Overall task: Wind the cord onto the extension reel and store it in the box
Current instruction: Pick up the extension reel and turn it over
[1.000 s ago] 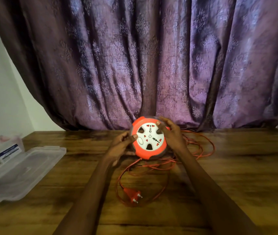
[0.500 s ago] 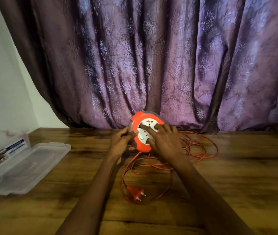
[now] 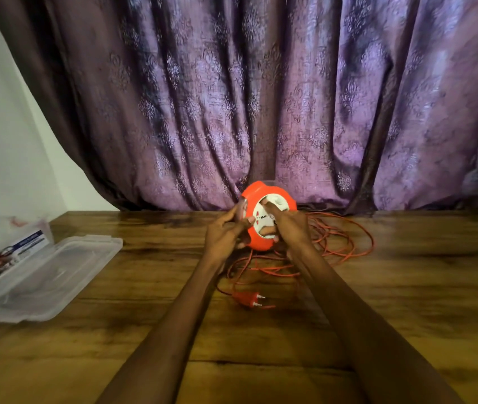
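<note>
The round orange extension reel (image 3: 256, 196) with a white socket face stands on edge at the far middle of the wooden table (image 3: 406, 287). My left hand (image 3: 226, 237) grips its left rim. My right hand (image 3: 288, 225) lies across the white face with fingers hooked into it. Loose orange cord (image 3: 348, 243) lies in loops to the right of the reel and under it. The orange plug (image 3: 248, 298) rests on the table between my forearms. An open clear plastic box (image 3: 42, 275) lies at the left edge.
A purple patterned curtain (image 3: 261, 97) hangs right behind the reel. A white wall (image 3: 4, 126) is on the left. Printed packaging (image 3: 13, 252) shows inside the far half of the clear box.
My right hand has shifted from the reel's right rim onto its white face. The reel has turned more to the right, and the plug has slid slightly on the table.
</note>
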